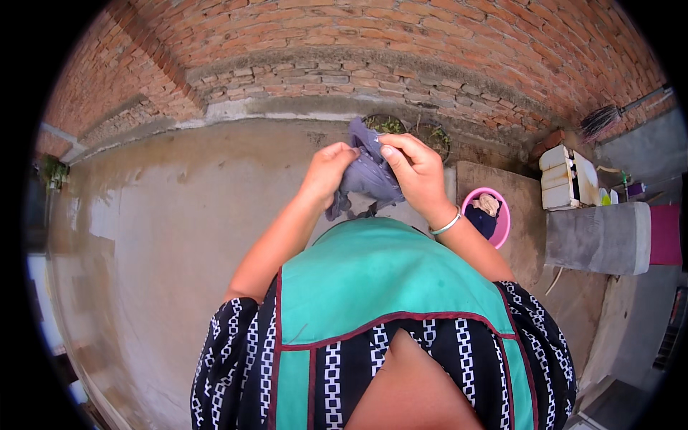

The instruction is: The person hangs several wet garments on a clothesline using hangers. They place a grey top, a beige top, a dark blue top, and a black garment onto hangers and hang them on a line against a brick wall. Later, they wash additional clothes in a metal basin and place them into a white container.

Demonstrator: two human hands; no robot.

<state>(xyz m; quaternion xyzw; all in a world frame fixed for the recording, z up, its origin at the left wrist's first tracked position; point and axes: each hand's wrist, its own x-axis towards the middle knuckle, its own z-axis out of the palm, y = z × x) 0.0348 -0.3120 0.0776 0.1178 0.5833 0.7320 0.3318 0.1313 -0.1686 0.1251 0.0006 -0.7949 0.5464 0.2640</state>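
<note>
- The grey-purple cloth (370, 179) is hanging crumpled between your two hands, at 12 o'clock from your green apron (383, 279).
- Its long axis seems to be running from 12 toward 7 o'clock, though the folds are making that hard to judge.
- Your left hand (328, 170) is sitting at the cloth's 9 o'clock, pinching a fold between thumb and fingers.
- Your right hand (417, 170) is sitting at its 3 o'clock, gripping the upper part with thumb and forefinger; neither hand is lying nearer, since both are touching it.
- A pink basin (505, 223) is standing toward 4 o'clock, closer to your right hand, and is holding a navy cloth (480, 223) and a beige cloth (487, 204).
- Farther out, a grey slab (598, 240) is extending between 3 and 4 o'clock.
- A brick wall (358, 32) is rising at 12 o'clock, behind potted plants (387, 125).
</note>
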